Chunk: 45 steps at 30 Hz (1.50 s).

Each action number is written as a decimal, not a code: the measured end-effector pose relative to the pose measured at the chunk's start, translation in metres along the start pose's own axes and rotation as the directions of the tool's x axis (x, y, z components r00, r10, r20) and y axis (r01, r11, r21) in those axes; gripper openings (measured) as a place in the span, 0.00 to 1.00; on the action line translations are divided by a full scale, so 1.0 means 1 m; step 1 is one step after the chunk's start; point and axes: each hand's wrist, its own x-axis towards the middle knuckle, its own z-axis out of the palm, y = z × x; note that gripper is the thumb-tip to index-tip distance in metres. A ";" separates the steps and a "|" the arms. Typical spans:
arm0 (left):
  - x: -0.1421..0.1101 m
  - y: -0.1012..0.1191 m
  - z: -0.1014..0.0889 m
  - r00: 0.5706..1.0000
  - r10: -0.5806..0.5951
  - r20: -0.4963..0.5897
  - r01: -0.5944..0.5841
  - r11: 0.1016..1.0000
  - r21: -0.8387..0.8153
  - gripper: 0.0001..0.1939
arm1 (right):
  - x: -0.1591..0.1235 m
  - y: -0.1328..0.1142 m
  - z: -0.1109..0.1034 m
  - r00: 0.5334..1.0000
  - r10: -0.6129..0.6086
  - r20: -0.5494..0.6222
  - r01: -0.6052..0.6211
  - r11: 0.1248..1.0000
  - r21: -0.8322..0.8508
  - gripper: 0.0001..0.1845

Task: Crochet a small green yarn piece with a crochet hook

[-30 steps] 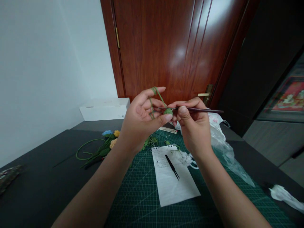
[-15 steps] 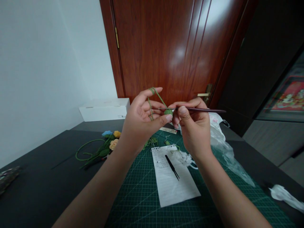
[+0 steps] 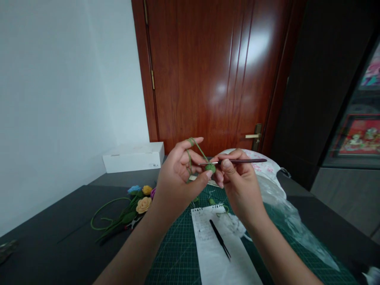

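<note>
Between thumb and fingers, my left hand pinches a small green crochet piece. Green yarn winds round its raised index finger and runs down taut to the piece. My right hand grips a crochet hook with a dark red handle, held level like a pen. The hook's thin metal shaft lies across the top of the green piece, its tip pointing left towards my left fingers. Whether a loop sits on the shaft is too small to tell.
Below the hands, a handwritten notepad sheet with black tweezers lies on a green cutting mat. Crocheted flowers lie left, a white box behind. White fluffy material and a clear plastic bag are right.
The view has tilted up, so hands and table sit lower in the picture. Both hands keep their hold; the hook has shifted only slightly against the green piece.
</note>
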 end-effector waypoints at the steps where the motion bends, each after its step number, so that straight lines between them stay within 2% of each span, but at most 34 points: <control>1: -0.001 0.000 0.001 1.000 0.004 0.001 -0.004 1.000 0.002 0.33 | 0.000 0.000 0.000 1.000 0.000 0.004 0.000 1.000 0.013 0.11; 7: -0.005 0.004 0.003 1.000 0.031 0.001 -0.031 0.999 0.025 0.30 | -0.002 -0.001 0.004 1.000 -0.027 0.003 0.027 0.998 0.052 0.11; 14: -0.004 0.005 0.002 1.000 0.023 0.004 -0.023 0.999 -0.024 0.29 | -0.004 -0.001 0.005 0.998 -0.063 -0.004 0.063 0.996 0.060 0.09; 26: -0.004 0.002 0.002 0.999 -0.029 -0.039 0.026 0.997 -0.066 0.49 | -0.002 -0.002 0.004 1.000 -0.013 -0.003 0.013 0.999 0.032 0.12; 29: -0.004 0.001 -0.001 0.999 -0.024 -0.031 0.022 0.997 -0.070 0.50 | -0.002 0.000 0.004 0.999 -0.033 0.006 0.033 0.999 -0.013 0.11; 32: -0.004 0.001 -0.002 1.000 -0.020 -0.018 0.018 0.997 -0.078 0.50 | -0.002 0.002 0.001 0.994 -0.110 0.017 0.111 0.990 -0.091 0.09; 34: -0.005 0.001 0.000 0.999 -0.022 -0.028 0.020 0.997 -0.073 0.49 | -0.003 0.003 -0.005 0.970 -0.242 0.024 0.241 0.939 -0.244 0.07; 35: -0.006 0.001 0.002 0.999 -0.028 -0.042 0.025 0.997 -0.071 0.47 | -0.004 0.002 -0.008 0.943 -0.330 0.047 0.325 0.877 -0.354 0.06; 36: -0.007 0.001 0.004 0.997 -0.040 -0.063 0.035 0.997 -0.072 0.46 | -0.005 0.001 -0.013 0.899 -0.428 0.097 0.418 0.771 -0.480 0.07; 37: -0.008 0.001 0.006 0.994 -0.054 -0.091 0.047 0.996 -0.080 0.45 | -0.006 0.000 -0.017 0.848 -0.489 0.202 0.506 0.637 -0.582 0.09; 38: -0.010 0.001 0.009 0.990 -0.078 -0.116 0.066 0.993 -0.101 0.44 | -0.008 0.000 -0.021 0.801 -0.532 0.277 0.568 0.527 -0.632 0.11; 40: -0.011 0.000 0.012 0.980 -0.159 -0.119 0.135 0.973 -0.186 0.42 | -0.010 -0.001 -0.025 0.745 -0.565 0.356 0.632 0.425 -0.647 0.16; 41: -0.011 0.000 0.013 0.974 -0.209 -0.091 0.182 0.953 -0.243 0.41 | -0.011 -0.001 -0.026 0.725 -0.588 0.359 0.653 0.419 -0.632 0.18; 43: -0.010 0.000 0.012 0.959 -0.285 0.004 0.268 0.898 -0.349 0.40 | -0.012 0.001 -0.022 0.715 -0.631 0.301 0.663 0.475 -0.579 0.18; 44: -0.009 0.000 0.011 0.953 -0.301 0.044 0.294 0.874 -0.386 0.40 | -0.012 0.002 -0.019 0.735 -0.636 0.236 0.640 0.536 -0.550 0.16; 45: -0.008 0.000 0.010 0.952 -0.300 0.069 0.301 0.860 -0.412 0.40 | -0.011 0.003 -0.016 0.776 -0.609 0.166 0.597 0.623 -0.505 0.12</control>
